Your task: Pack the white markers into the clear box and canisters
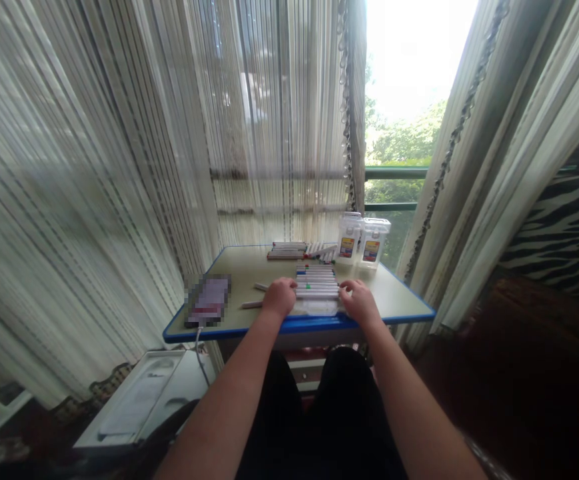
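White marker pens (315, 280) with coloured ends lie side by side in a stacked row in the middle of the small table. My left hand (280, 297), fingers curled, grips the left ends of the nearest markers. At their right ends my right hand (360, 300) is closed with its fingertips on the pens. Below the nearest pen, a clear plastic case (318, 307) lies partly visible at the table's front edge. Two loose markers poke out left of my left hand, one of them a white marker (252, 305). The undersides of my fingers are hidden.
Two clear plastic containers (373, 243) with labels stand at the back right. More markers (287, 251) lie along the back of the table (239, 267). A blurred-out phone (210, 300) with a cable sits at the left. Curtains hang close behind; a white open box (142, 393) is lower left.
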The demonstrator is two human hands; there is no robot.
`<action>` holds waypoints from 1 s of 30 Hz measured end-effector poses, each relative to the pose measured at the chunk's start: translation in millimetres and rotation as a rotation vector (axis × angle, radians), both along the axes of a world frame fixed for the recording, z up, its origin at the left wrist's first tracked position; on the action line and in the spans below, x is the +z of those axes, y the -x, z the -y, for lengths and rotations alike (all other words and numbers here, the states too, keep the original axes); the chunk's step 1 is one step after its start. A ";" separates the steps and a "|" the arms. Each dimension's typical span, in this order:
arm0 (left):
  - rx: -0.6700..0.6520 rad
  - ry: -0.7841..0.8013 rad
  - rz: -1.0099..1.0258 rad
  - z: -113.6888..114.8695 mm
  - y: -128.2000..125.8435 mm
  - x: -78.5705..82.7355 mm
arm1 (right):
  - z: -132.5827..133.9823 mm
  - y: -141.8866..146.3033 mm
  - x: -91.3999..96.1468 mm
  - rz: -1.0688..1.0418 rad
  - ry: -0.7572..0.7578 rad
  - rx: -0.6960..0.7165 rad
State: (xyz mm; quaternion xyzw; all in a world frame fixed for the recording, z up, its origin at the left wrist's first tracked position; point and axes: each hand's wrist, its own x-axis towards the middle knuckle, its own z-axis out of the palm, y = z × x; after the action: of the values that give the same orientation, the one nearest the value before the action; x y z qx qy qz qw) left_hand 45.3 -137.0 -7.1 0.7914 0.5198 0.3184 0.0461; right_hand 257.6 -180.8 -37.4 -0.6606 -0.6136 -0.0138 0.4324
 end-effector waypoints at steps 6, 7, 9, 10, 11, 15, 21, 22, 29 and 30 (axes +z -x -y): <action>0.004 -0.007 0.031 0.4 -0.1 1.0 | 0.6 -0.4 0.3 0.035 0.031 0.037; 0.001 -0.007 0.032 0.7 -0.3 1.2 | 0.5 -0.6 0.3 0.036 0.028 0.038; -0.004 -0.017 0.031 1.1 -0.6 1.6 | 0.0 -1.1 0.1 0.034 0.018 0.035; -0.010 -0.024 0.028 1.2 -0.6 1.7 | -0.2 -1.4 0.0 0.032 0.014 0.029; -0.017 -0.028 0.023 1.2 -0.5 1.6 | -0.5 -1.6 -0.1 0.030 0.012 0.021; -0.043 -0.023 -0.005 0.1 0.5 0.1 | -0.8 -1.8 0.2 0.034 0.030 -0.001; -0.047 -0.024 -0.001 -0.7 0.8 -1.4 | 0.9 -1.7 1.8 0.051 0.039 -0.005; -0.049 -0.023 0.000 -0.3 0.7 -1.3 | 1.1 -1.7 1.9 0.052 0.041 -0.012; -0.051 -0.031 0.002 1.1 0.3 -0.5 | 2.1 -2.3 3.0 0.036 0.059 -0.011; -0.051 -0.034 0.004 0.6 0.3 -0.5 | 2.3 -2.1 3.2 0.035 0.057 -0.012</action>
State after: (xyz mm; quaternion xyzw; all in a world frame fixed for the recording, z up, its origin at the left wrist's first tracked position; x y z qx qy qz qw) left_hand 44.9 -137.6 -7.6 0.8043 0.4939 0.3276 0.0420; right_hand 259.7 -183.1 -34.1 -0.6759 -0.6174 -0.0102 0.4024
